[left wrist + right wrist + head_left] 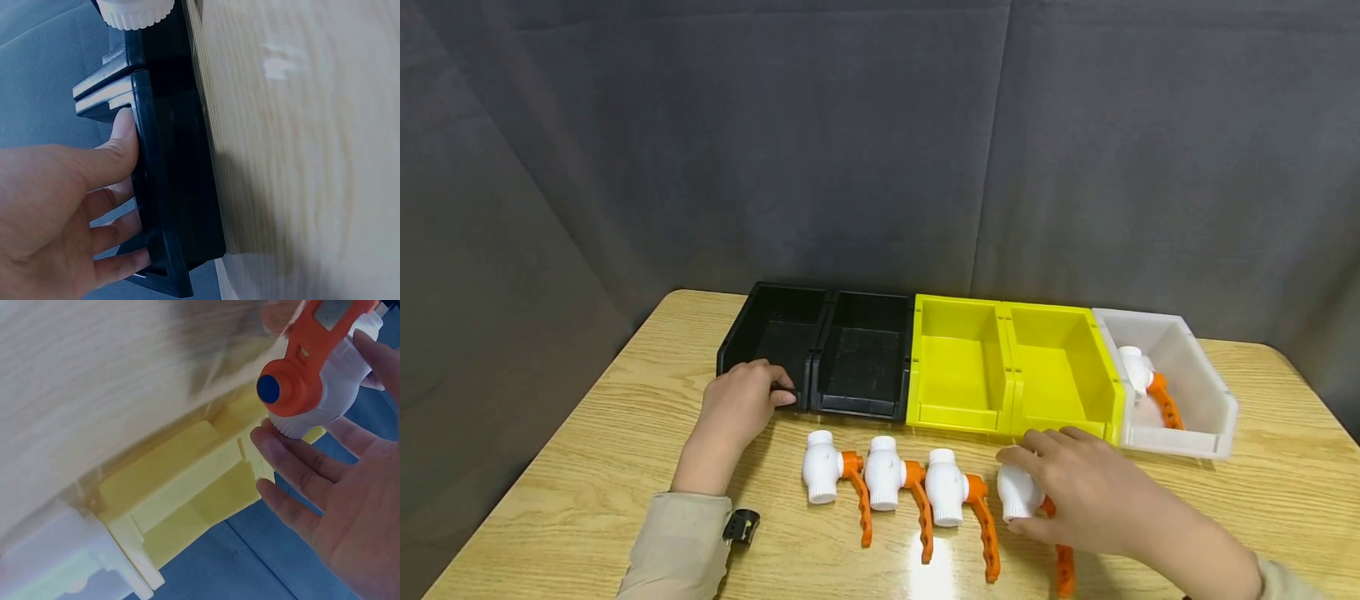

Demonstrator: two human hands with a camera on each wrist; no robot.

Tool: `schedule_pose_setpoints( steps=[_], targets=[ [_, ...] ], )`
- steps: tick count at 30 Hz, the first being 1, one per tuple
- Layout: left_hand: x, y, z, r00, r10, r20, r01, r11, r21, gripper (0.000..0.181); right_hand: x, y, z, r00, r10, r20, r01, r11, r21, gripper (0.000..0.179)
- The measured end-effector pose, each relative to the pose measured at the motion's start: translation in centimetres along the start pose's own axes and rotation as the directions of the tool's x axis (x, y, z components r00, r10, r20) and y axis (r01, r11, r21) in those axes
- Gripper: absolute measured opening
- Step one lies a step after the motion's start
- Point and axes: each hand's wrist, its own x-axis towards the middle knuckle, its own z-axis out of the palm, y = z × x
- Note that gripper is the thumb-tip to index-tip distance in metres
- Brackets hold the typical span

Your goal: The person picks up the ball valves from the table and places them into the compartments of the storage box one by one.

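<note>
At the front rim of the leftmost black bin [778, 333], my left hand [741, 404] rests with its thumb and fingertips touching the edge [147, 156]. My right hand [1075, 492] grips the rightmost white ball valve [1017, 493] between thumb and fingers, one at each end of its body. That valve's orange lever handle [312, 356] shows in the right wrist view; in the head view the hand covers part of it. To its left lie three like valves in a row: one [946, 487], another [884, 472] and a third [822, 467], levers pointing toward me.
A second black bin [861, 408], two yellow bins [962, 417] [1067, 425] and a translucent white bin [1213, 392] continue the row. One ball valve [1135, 371] lies inside the white bin. Behind the wooden table [587, 500] hangs a grey curtain [850, 150].
</note>
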Motion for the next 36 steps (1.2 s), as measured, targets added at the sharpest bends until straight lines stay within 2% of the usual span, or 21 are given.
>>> schedule_pose_setpoints(
  steps=[9,19,25,36],
  targets=[
    [-0.1,0.0,-0.1,1.000,-0.001,0.008,0.001,1.000,0.000,0.017,0.4,0.7,-1.7,0.999,-0.011,0.031,0.012,1.000,-0.028,0.061],
    [-0.2,0.0,-0.1,1.000,0.001,0.009,-0.001,1.000,-0.009,0.016,0.4,1.4,-3.2,1.000,-0.023,-0.003,0.023,0.999,-0.046,0.050],
    [-0.1,0.0,-0.1,1.000,0.003,0.005,-0.003,1.000,-0.008,0.016,0.5,2.2,-3.9,1.000,0.002,0.012,-0.001,0.996,-0.087,0.053],
    [-0.1,0.0,0.0,1.000,0.009,0.007,-0.009,1.000,-0.008,0.016,0.8,4.3,-4.9,0.999,0.049,0.000,-0.049,0.994,-0.093,0.053]
  ],
)
